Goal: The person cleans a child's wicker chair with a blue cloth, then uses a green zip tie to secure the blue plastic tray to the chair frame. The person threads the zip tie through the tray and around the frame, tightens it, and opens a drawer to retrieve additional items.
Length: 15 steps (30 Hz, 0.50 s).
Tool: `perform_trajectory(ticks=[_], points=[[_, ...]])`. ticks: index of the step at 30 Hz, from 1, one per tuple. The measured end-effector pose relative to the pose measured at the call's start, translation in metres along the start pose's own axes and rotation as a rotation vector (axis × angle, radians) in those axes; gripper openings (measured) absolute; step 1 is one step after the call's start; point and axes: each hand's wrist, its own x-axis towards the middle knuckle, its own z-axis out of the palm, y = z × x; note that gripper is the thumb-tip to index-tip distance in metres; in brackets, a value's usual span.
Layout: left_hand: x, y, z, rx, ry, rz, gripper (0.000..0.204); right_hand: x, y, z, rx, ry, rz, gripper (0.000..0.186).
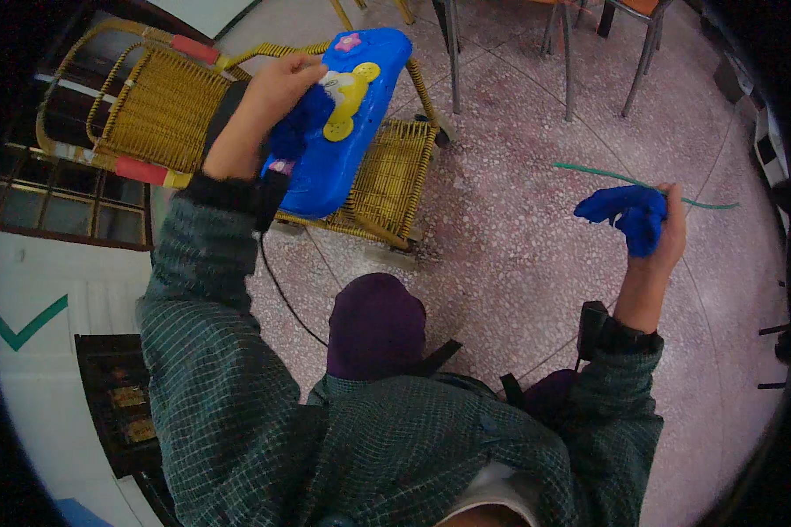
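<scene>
A blue plastic tray [373,97] with a yellow cartoon figure and pink flower shapes stands tilted against a yellow wicker child's stroller. My left hand [281,92] is closed at the tray's upper left edge, fingers bent beside the yellow figure. Below that hand is a darker blue patch; whether it is cloth or shadow I cannot tell. Out to the right, well apart from the tray, my right hand [668,228] grips a bunched blue cloth [624,211]. A thin green strip [589,169] passes by its fingertips; I cannot tell if it is held or on the floor.
The stroller's wicker seat [395,167] lies under the tray, its wicker back [163,101] to the left. Metal-legged chairs [642,7] stand at the far side. Dark objects line the right wall. My purple-covered foot [376,325] is on the speckled floor [501,263].
</scene>
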Motion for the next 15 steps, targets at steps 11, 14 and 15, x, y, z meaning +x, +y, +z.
perform_trajectory(ticks=[11,14,15], points=[[0.042,-0.067,0.016,-0.442,-0.013,-0.495,0.040,-0.001,-0.006,-0.016,-0.033,-0.031,0.017,0.025],[0.033,-0.054,0.016,-0.437,-0.083,-0.497,0.038,-0.006,-0.009,-0.013,-0.048,0.021,0.023,0.025],[0.030,-0.047,0.016,-0.395,-0.113,-0.477,0.038,-0.008,-0.010,-0.011,-0.059,0.052,0.028,0.025]])
